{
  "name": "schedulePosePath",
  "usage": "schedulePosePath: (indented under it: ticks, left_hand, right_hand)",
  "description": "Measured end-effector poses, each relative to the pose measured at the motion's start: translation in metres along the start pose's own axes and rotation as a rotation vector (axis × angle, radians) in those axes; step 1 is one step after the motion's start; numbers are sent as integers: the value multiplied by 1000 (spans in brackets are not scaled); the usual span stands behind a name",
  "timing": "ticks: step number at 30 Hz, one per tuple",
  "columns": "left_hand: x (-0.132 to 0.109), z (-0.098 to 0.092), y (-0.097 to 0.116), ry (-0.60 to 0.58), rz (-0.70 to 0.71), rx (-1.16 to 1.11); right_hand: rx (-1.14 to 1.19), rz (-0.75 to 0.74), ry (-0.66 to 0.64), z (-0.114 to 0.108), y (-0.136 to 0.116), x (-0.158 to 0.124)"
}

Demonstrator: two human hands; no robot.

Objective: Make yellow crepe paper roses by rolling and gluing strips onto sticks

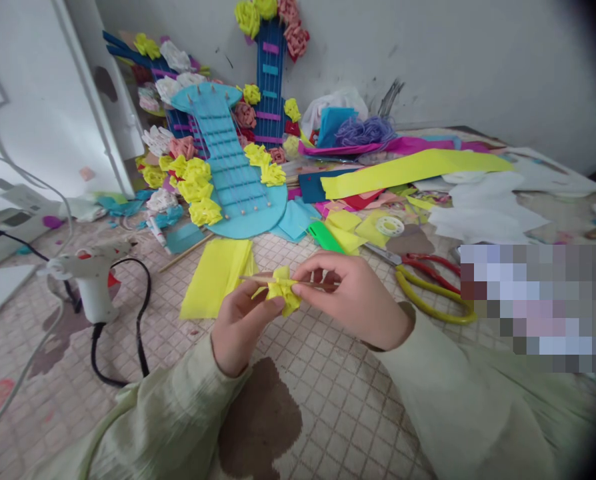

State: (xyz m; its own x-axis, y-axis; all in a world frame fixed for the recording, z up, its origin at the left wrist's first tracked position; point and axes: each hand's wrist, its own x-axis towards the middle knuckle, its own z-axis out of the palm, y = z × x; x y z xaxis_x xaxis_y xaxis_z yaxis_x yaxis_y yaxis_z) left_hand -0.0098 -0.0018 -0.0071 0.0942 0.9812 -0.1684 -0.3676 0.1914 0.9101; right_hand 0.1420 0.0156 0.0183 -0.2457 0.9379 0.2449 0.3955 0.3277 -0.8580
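A folded yellow crepe paper flower (282, 288) is held between my two hands above the table. Through or along it runs a thin wooden stick (258, 278), lying nearly level. My left hand (245, 320) pinches the flower from the left, thumb on its lower edge. Closed round the stick's right part, my right hand (355, 297) has its fingertips against the flower. Just behind my left hand lies a stack of yellow crepe paper (213, 277). Farther back leans a light blue guitar-like shape (238, 167) with strings and yellow paper flowers.
A white glue gun (91, 283) with a black cord stands at left. Scissors (428, 280) with red and yellow handles lie at right, near a green cutter (323, 237) and a tape roll (390, 227). Purple yarn (365, 131) and paper strips fill the back.
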Motion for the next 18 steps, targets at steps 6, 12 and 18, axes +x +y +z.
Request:
schedulePosePath:
  ticks: [6,12,18]
  left_hand:
    - [1,-5,-2,-28,111,140]
    - [2,-5,-3,-21,185,185]
    - [3,-5,2,6,161,229]
  right_hand:
    - [74,5,-26,-3,1,-1]
    - [73,-28,-8,0,2,-2]
    - [-80,-163,32,1,0,-4]
